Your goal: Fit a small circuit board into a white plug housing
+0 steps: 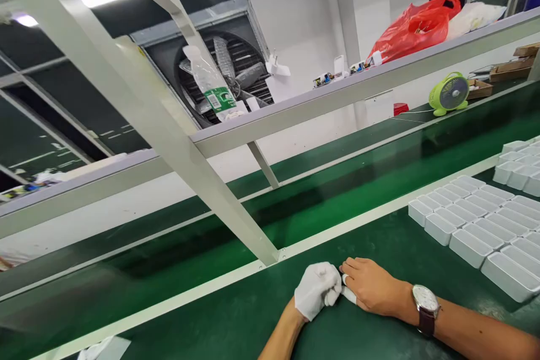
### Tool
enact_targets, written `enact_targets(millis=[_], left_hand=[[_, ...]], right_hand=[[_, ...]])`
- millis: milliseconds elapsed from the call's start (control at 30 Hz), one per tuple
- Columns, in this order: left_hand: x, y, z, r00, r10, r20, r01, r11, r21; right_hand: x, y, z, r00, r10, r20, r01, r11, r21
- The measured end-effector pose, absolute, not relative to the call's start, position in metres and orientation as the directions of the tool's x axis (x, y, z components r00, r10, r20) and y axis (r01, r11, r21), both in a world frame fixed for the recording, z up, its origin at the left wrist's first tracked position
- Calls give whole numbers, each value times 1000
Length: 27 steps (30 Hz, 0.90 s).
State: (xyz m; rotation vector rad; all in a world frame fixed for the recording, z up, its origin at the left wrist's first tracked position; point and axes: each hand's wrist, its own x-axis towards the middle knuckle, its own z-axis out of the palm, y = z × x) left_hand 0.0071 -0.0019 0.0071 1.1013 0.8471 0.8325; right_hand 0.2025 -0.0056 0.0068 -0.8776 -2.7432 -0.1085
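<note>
No writing readable up close. Gloved left hand (317, 290) and bare right hand (371, 286) are meeting on the green bench (236, 315), both closing on a small white piece (348, 294). White boxes (476, 225) are sitting right; belt (295, 208) beyond. Bottle (211, 85) label is illegible.

White glove (317, 288) (left), wristwatch (426, 302) right.

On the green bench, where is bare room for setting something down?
Bare mat lies left of the gloved left hand, out to the white scrap, and between the right hand and the white boxes. The right side is crowded with boxes.
</note>
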Motion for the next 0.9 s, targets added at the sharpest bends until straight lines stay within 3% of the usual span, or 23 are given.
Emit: enact_targets(millis=[133, 267, 433, 900], left_hand=[[8, 0, 11, 412, 892, -188, -200, 289, 936], [9, 0, 14, 458, 871, -179, -193, 294, 936], [8, -4, 19, 523, 839, -153, -139, 262, 955], [11, 2, 16, 507, 844, -174, -221, 323, 920]], right_hand=[[205, -10, 9, -790, 537, 295, 559, 829, -12], [209, -12, 9, -746, 518, 417, 519, 846, -122], [214, -12, 11, -746, 541, 388, 486, 841, -238], [217, -5, 5, -717, 533, 449, 447, 846, -291]])
